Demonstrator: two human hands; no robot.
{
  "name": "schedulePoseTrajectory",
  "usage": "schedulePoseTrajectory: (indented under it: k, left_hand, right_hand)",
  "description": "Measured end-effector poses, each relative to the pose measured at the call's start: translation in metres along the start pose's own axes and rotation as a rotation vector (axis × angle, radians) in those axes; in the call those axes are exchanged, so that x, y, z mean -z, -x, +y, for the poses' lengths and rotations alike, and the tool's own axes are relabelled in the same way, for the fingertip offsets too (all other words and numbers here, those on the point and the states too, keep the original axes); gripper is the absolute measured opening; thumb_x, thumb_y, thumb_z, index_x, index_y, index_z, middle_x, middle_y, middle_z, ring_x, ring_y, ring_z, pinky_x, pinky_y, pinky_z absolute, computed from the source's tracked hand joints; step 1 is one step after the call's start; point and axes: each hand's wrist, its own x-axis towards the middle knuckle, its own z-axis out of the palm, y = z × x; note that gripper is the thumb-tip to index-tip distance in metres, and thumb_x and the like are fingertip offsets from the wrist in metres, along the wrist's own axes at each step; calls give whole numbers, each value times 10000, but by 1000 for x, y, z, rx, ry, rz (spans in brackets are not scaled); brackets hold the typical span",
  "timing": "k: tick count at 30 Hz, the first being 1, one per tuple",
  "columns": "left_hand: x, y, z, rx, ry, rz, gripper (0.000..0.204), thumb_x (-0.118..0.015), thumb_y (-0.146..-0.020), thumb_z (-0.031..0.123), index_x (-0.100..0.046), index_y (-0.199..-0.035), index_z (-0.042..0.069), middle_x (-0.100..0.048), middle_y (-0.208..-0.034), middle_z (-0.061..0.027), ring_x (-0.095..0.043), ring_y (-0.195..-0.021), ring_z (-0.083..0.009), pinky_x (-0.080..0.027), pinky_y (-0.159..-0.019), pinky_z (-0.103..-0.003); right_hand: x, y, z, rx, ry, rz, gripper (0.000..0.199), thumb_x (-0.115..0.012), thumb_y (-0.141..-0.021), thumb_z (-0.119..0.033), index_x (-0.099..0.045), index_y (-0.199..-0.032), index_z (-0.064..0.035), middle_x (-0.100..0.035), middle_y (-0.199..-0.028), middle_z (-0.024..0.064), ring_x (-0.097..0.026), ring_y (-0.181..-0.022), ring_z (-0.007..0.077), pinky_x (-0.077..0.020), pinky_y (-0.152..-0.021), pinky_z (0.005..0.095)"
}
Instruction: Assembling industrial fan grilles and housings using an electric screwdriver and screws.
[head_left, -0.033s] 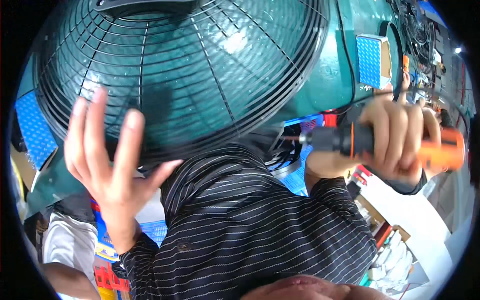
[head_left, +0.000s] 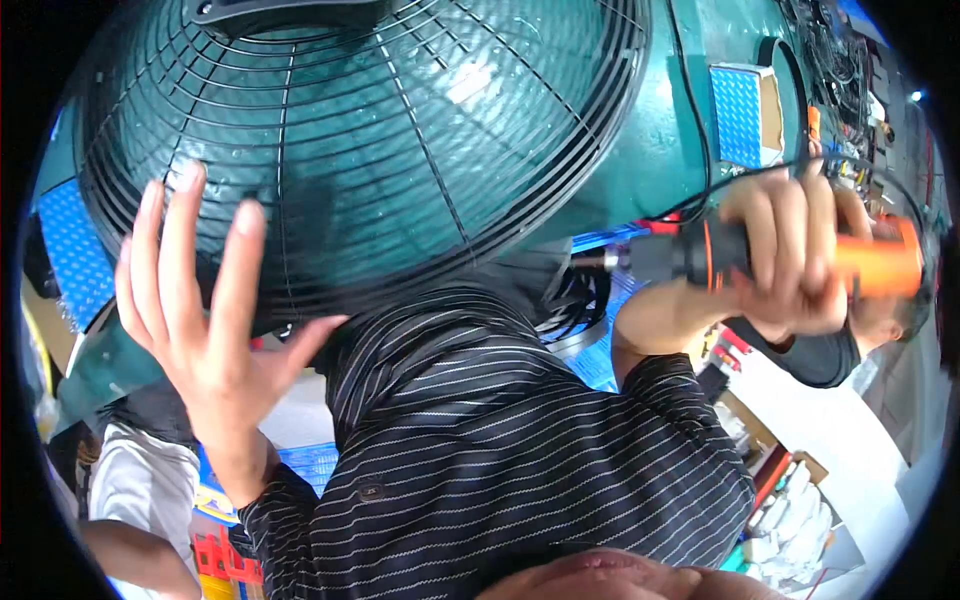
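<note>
A large round black wire fan guard lies on a green table in front of me. A dark solid centre piece shows at its upper edge. My left hand is open over the guard's near left rim, fingers spread, holding nothing; whether the fingertips touch the wires I cannot tell. To the right of the guard, my right hand is wrapped round an orange and black power screwdriver. Its tip points left toward the guard's near right rim, apart from it. Motion blurs the tool.
Blue patterned open boxes stand at the left and far right. A black cable runs along the table's right side. Another person works at the right; a person in white trousers is at the lower left. Blue crates sit below the table.
My left hand has shifted slightly left and up, still spread. My right hand and the screwdriver have tilted and moved up a little. The guard has shifted slightly.
</note>
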Motion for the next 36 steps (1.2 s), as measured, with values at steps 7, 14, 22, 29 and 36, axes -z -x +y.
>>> schedulePoseTrajectory:
  k: [7,14,22,29,36]
  left_hand:
    - [19,-14,-9,0,62,-156,1045,-911,-320,216,-599,-1315,155,-484,-1395,-177,-448,-1293,-411,-354,-1088,-512]
    - [-14,-13,38,-82,50,16,939,-869,-459,528,-621,-1295,181,-501,-1285,-166,-485,-1168,-380,-372,-975,-505]
    - [-17,-17,65,-69,114,40,764,-793,-626,563,-655,-1237,128,-537,-1306,-136,-483,-1162,-350,-360,-1009,-466]
    - [-4,-19,48,-102,158,-6,755,-845,-561,428,-647,-1220,116,-557,-1331,-123,-517,-1171,-335,-375,-1002,-473]
    - [23,2,-19,147,67,449,424,-816,-715,243,-669,-1059,45,-664,-1077,-142,-625,-990,-350,-482,-870,-446]
  right_hand:
    - [88,39,7,-124,-218,372,407,-599,-845,-101,-510,-1215,45,-434,-817,42,-425,-704,127,-398,-631,268]
    - [122,51,26,-228,-539,306,383,-631,-833,-64,-508,-1181,42,-423,-791,26,-419,-653,110,-401,-608,250]
    - [122,52,26,-238,-606,300,354,-640,-828,-82,-520,-1141,31,-433,-776,17,-421,-637,101,-404,-594,245]
    - [117,43,33,-201,-562,291,370,-656,-838,-89,-515,-1157,37,-431,-776,17,-426,-633,106,-397,-578,249]
    - [129,56,20,-205,-496,258,403,-641,-874,-42,-454,-1215,65,-412,-782,35,-415,-612,107,-400,-544,244]
